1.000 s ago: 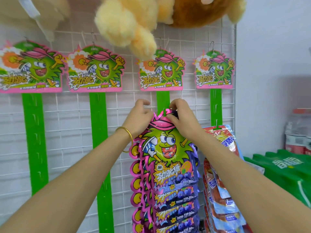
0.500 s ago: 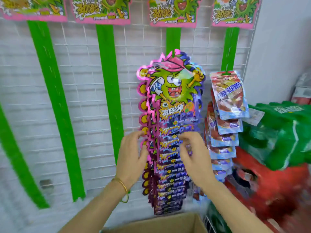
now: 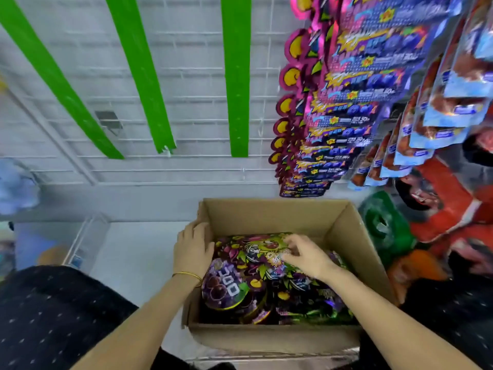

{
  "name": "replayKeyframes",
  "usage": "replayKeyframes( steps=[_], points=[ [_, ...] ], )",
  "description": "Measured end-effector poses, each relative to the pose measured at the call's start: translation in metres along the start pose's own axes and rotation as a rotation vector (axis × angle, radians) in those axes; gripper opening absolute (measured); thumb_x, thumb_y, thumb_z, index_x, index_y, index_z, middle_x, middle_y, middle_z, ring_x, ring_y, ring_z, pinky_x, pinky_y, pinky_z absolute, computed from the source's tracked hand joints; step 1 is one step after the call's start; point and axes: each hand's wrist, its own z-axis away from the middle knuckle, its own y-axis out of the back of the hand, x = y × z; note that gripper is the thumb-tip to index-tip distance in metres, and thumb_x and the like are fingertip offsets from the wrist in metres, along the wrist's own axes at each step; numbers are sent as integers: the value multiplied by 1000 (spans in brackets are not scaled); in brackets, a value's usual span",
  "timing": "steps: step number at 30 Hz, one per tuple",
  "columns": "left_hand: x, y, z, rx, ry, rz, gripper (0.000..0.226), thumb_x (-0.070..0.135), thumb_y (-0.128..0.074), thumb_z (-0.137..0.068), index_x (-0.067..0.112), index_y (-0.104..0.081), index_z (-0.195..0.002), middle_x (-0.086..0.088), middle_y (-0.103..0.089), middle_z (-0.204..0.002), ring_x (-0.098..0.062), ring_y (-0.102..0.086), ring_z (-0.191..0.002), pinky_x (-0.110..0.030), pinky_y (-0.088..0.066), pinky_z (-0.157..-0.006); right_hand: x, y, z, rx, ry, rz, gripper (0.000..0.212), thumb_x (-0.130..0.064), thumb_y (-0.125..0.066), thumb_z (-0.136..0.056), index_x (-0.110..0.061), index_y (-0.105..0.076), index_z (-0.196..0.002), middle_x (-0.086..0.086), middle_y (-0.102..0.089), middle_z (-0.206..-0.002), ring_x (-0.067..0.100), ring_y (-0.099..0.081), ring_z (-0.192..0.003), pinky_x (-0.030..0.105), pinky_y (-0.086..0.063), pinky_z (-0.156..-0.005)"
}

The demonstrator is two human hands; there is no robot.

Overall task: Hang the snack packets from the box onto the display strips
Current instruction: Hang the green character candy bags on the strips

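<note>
Both hands have come down from the hanging row to the box (image 3: 266, 214) on the floor. The left hand (image 3: 193, 247) lies with straight fingers against the box's left wall. The right hand (image 3: 306, 253) bends its fingers onto the top snack packet (image 3: 253, 249); I cannot tell if it pinches it. More purple and green snack packets (image 3: 232, 287) fill the box. Up on the right is a long row of hung packets (image 3: 346, 102), with red and blue packets (image 3: 440, 108) just beside them. To the left, three green display strips (image 3: 236, 76) hang on the white wire grid (image 3: 192, 108).
</note>
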Motion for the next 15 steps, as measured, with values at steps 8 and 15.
replayKeyframes(
  steps=[8, 15],
  points=[
    [-18, -7, -7, 32, -82, 51, 69, -16, -49, -63, 16, -52, -125, -20, -44, -129, -41, -48, -100, -45, -46, -84, -6, -48, -22, -131, -122, 502, 73, -59, -53, -81, -23, -30, -141, 5, -36, -145, 33, -33, -132, 49, -35, -105],
    [-34, 9, -3, -6, -91, 129, 69, -16, -42, -69, 14, -46, -131, -18, -34, -135, -33, -42, -111, -36, -40, -94, -29, -33, -24, -80, 25, 564, 10, -12, -41, -90, -14, -44, -81, 9, -58, -90, 32, -61, -95, 35, -46, -71]
  ],
)
